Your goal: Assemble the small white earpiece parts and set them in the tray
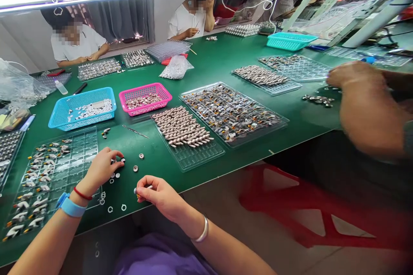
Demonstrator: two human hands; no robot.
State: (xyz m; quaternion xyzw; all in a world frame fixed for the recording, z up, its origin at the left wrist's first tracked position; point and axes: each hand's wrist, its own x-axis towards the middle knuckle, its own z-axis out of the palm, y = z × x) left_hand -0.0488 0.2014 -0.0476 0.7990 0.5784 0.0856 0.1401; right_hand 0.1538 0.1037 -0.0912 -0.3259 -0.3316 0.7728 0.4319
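Observation:
My left hand (102,166) is closed in a pinch on a small black-and-white round piece (123,160) just above the green table. Small white discs and rings (112,176) lie below those fingers. Near the front edge, my right hand (163,195) grips an earbud-like piece (138,193) with a bit of orange, partly hidden by the fingers. Two round cups (135,168) rest between the hands. Left of them lies a clear compartment tray (84,148), its left part filled with similar earbud-like pieces. Tweezers (135,131) lie beyond my hands.
A blue basket (54,114) and a pink basket (124,109) hold small parts. To the right are trays of beige stems (180,126) and assembled pieces (230,111). A co-worker's blurred arm (368,107) reaches in above a red stool (290,202). Other people sit across the table.

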